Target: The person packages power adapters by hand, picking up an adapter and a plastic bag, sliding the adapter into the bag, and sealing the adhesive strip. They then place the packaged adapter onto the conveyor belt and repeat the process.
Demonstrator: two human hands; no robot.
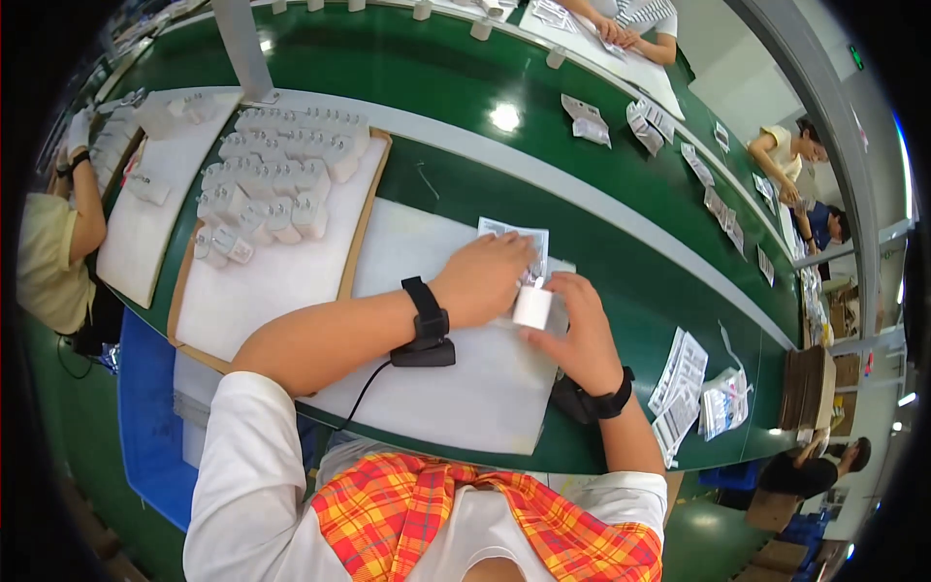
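The right hand [580,338] grips a white block [532,307] between its fingers, near centre; at twelve o'clock from it, the left hand [487,276] covers a printed pouch [540,242], pinching or not, I cannot tell. This block seems partway done; rows of bare blocks [272,179] at ten o'clock look undone.

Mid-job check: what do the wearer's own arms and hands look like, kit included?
Both the left hand and right hand are ungloved. The left wrist wears a black strap with a black box and thin black cable; the right wears a black band and dark unit. Sleeves are plain white.
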